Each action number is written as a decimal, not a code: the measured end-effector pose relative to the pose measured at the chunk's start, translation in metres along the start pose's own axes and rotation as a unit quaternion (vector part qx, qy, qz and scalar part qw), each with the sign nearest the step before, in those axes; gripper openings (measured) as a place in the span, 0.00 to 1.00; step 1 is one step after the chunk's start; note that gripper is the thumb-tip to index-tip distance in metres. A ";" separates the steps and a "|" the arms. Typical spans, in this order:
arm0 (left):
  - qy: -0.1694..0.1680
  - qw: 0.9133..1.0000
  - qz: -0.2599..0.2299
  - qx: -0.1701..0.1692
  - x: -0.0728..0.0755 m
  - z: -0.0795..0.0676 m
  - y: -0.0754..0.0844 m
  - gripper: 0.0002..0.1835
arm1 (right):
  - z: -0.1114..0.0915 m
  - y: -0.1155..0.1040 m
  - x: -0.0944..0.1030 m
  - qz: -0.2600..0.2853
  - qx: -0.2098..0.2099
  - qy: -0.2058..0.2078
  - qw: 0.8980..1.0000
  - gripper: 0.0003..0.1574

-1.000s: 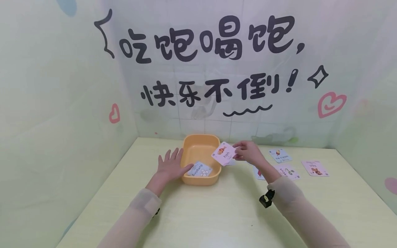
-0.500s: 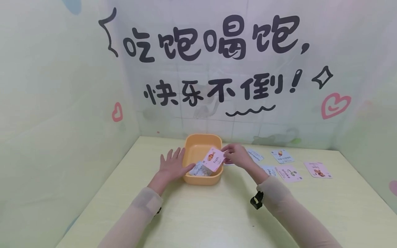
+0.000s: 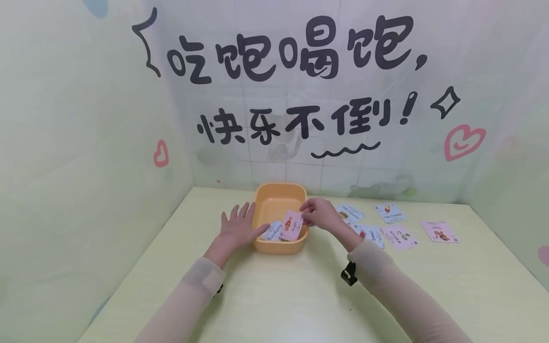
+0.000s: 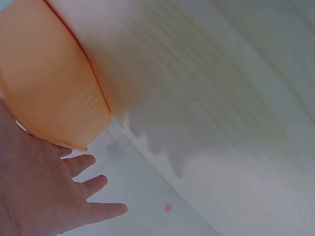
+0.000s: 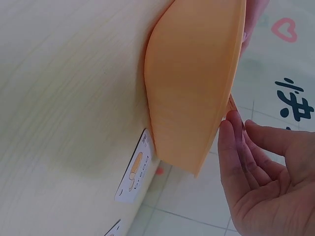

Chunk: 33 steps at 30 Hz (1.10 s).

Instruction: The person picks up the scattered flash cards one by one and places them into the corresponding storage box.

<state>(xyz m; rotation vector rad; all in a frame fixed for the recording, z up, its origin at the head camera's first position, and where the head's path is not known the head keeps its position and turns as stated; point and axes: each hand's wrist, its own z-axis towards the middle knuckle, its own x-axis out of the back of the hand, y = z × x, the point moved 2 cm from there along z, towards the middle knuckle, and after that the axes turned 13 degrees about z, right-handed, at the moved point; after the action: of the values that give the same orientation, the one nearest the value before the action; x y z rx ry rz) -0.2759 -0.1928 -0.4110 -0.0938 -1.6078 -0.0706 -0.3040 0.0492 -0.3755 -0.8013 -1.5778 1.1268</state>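
Note:
My left hand (image 3: 237,231) lies with fingers spread along the left side of the orange plastic bin (image 3: 279,189), its thumb over the rim. My right hand (image 3: 321,214) is at the bin's right rim and pinches the edge of a pink "fish" card (image 3: 292,226). This card slants down inside the bin and overlaps a blue "dumpling" card (image 3: 272,232) there. From the right wrist view, the right hand (image 5: 268,169) shows with thumb and fingers close together at the rim, the card mostly hidden behind the bin wall (image 5: 194,73).
Right of the bin lie a hamburger card (image 3: 350,214), a beef card (image 3: 374,236), an ice cream card (image 3: 390,212), a pink snake card (image 3: 399,237) and a pink lion card (image 3: 440,232). A bread card (image 5: 135,167) lies beside the bin. A printed curtain (image 3: 283,162) stands behind the table.
My right hand has moved left with the fish card, bringing it from above the right rim down into the bin, over the dumpling card. The left hand stays at the bin's left side.

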 end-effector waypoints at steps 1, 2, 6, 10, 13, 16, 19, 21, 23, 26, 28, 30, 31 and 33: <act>0.000 1.000 0.000 0.000 0.000 0.000 0.000 0.50 | 0.000 0.000 0.000 -0.001 0.002 0.001 1.000 0.09; 0.000 1.000 0.001 -0.001 0.000 0.000 0.000 0.50 | 0.000 -0.001 0.000 -0.003 0.003 0.001 1.000 0.09; 0.001 1.000 0.002 -0.002 0.000 0.001 -0.001 0.50 | 0.000 -0.001 0.001 -0.007 0.004 -0.002 1.000 0.10; 0.003 1.000 0.005 -0.003 0.000 0.002 -0.001 0.50 | -0.001 -0.002 0.003 -0.004 0.002 -0.004 1.000 0.11; 0.002 1.000 0.007 -0.002 0.001 0.003 -0.001 0.50 | -0.002 -0.002 0.005 -0.003 0.001 -0.003 1.000 0.11; 0.001 1.000 0.008 -0.001 0.000 0.003 -0.001 0.50 | -0.002 0.000 0.005 0.001 0.000 -0.003 1.000 0.12; -0.002 1.000 0.006 0.001 0.000 0.003 -0.001 0.50 | -0.002 0.002 0.006 0.001 -0.001 -0.003 1.000 0.12; -0.003 1.000 0.004 0.002 0.000 0.003 -0.001 0.50 | -0.003 0.003 0.006 -0.002 -0.001 -0.002 1.000 0.12; -0.004 1.000 0.004 0.003 -0.001 0.002 -0.001 0.50 | -0.003 0.004 0.007 -0.005 0.000 -0.002 1.000 0.12; -0.006 1.000 0.001 0.005 -0.001 0.001 0.000 0.50 | -0.003 0.005 0.009 -0.013 0.001 -0.001 1.000 0.12; -0.006 1.000 -0.001 0.006 0.000 0.001 0.000 0.50 | -0.004 0.007 0.011 -0.018 0.001 -0.001 1.000 0.13; -0.007 1.000 -0.002 0.006 0.000 0.000 0.000 0.50 | -0.004 0.008 0.013 -0.021 0.001 0.000 1.000 0.13; -0.007 1.000 -0.002 0.006 0.000 0.000 0.000 0.50 | -0.004 0.009 0.015 -0.022 0.002 0.001 1.000 0.13; -0.008 1.000 0.000 0.006 0.001 0.000 0.000 0.50 | -0.004 0.011 0.018 -0.025 0.007 -0.002 1.000 0.12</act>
<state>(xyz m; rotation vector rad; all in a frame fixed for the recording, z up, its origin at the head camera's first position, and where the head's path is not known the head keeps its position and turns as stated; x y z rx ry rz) -0.2758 -0.1929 -0.4103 -0.0854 -1.6233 -0.0616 -0.3051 0.0701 -0.3795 -0.7470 -1.5829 1.1042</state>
